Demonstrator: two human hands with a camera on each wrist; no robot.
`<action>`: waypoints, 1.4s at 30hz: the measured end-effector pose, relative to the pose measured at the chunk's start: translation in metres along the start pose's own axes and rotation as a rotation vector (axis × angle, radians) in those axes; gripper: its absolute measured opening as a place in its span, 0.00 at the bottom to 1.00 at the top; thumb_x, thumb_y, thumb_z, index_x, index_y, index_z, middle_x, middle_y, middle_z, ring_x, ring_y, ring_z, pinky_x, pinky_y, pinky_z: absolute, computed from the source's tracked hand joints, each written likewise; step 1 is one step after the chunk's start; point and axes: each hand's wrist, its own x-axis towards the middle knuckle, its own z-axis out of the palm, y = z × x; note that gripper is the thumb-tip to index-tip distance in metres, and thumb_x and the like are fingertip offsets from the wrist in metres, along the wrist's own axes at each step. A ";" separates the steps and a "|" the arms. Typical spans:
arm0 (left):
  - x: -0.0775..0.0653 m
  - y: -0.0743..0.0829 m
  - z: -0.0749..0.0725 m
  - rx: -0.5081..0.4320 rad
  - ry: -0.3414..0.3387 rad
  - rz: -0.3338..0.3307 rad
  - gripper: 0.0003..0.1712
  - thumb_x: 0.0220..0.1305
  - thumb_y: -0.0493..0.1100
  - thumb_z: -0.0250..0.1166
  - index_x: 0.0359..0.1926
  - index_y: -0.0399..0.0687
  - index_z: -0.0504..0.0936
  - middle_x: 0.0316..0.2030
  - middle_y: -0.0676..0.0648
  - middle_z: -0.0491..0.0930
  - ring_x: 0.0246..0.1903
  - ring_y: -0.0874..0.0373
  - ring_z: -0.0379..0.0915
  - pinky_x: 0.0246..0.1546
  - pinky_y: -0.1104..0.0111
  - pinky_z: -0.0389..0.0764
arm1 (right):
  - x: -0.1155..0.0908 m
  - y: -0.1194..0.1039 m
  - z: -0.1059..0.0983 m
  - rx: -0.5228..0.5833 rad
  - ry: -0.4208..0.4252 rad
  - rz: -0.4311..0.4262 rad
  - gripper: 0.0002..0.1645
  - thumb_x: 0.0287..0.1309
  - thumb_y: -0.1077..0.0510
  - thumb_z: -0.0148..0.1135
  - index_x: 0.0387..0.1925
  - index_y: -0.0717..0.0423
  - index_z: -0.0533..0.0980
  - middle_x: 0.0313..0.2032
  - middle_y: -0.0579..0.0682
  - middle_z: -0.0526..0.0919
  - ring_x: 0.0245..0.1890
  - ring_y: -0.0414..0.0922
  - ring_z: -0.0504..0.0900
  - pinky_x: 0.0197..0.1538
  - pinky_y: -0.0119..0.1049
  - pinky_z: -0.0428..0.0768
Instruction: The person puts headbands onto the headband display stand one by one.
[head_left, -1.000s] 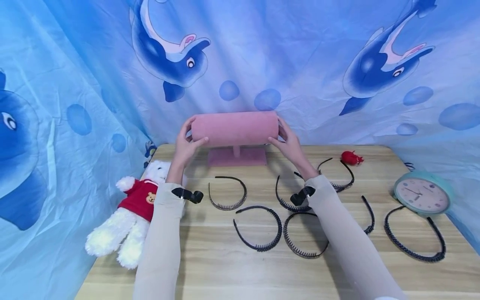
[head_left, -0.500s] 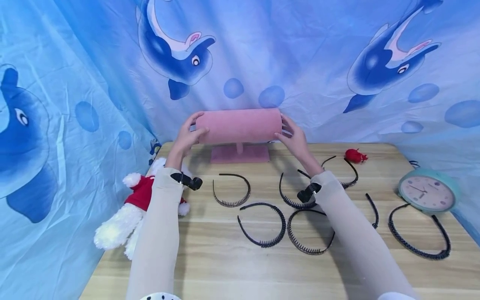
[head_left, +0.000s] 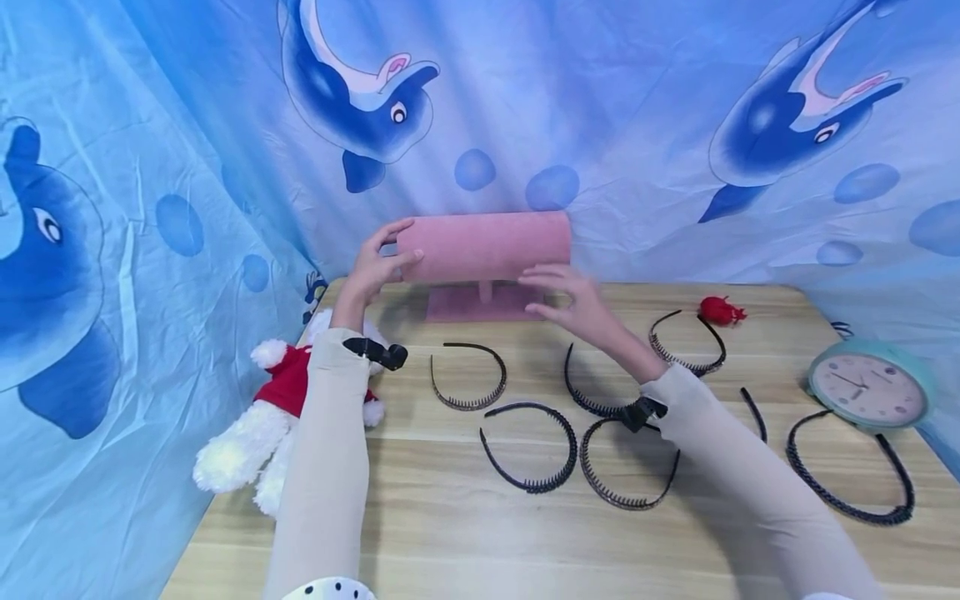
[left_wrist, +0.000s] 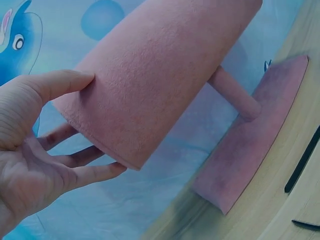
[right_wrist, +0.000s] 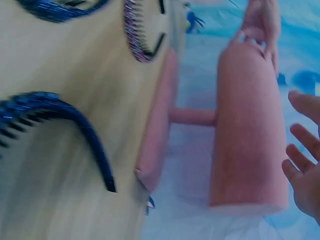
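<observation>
A pink padded headband stand [head_left: 487,242], a horizontal roll on a short post, stands at the back of the table with its flat base [head_left: 457,307] on the wood. My left hand [head_left: 375,265] holds the roll's left end; the left wrist view shows the thumb [left_wrist: 70,82] on its side and the fingers around the end's edge. Off the roll, my right hand [head_left: 573,304] hovers before its right end, fingers spread and holding nothing. In the right wrist view that right hand [right_wrist: 307,170] is apart from the roll. Toothed headbands [head_left: 531,483] lie on the table below.
A white plush bear in a red sweater [head_left: 288,383] lies beside my left forearm. To the right are a mint-green round clock [head_left: 870,387], another black headband [head_left: 885,515] and a small red object [head_left: 722,311]. A blue dolphin-print curtain [head_left: 600,100] hangs behind the table.
My right hand has let go of the roll's right end and come forward and left in front of it. My left hand keeps its hold. The view has shifted slightly.
</observation>
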 end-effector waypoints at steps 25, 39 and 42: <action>-0.003 -0.003 0.001 0.012 -0.012 0.010 0.38 0.64 0.39 0.71 0.73 0.60 0.71 0.71 0.40 0.64 0.64 0.43 0.69 0.44 0.62 0.89 | -0.048 0.017 0.064 -0.235 -0.490 -0.188 0.20 0.47 0.55 0.81 0.45 0.48 0.88 0.49 0.50 0.88 0.57 0.51 0.75 0.64 0.53 0.75; 0.000 -0.001 -0.005 0.043 -0.008 0.000 0.39 0.65 0.40 0.70 0.75 0.60 0.69 0.73 0.41 0.61 0.67 0.43 0.66 0.59 0.46 0.81 | -0.033 0.023 0.072 -0.306 -0.503 -0.299 0.18 0.47 0.63 0.79 0.43 0.50 0.89 0.44 0.48 0.89 0.54 0.52 0.78 0.62 0.49 0.77; 0.000 0.000 -0.006 0.033 -0.013 0.003 0.39 0.65 0.40 0.70 0.75 0.60 0.68 0.73 0.41 0.61 0.67 0.42 0.66 0.59 0.46 0.81 | -0.034 0.023 0.069 -0.319 -0.502 -0.293 0.18 0.47 0.64 0.78 0.42 0.50 0.89 0.42 0.48 0.88 0.53 0.51 0.78 0.62 0.48 0.77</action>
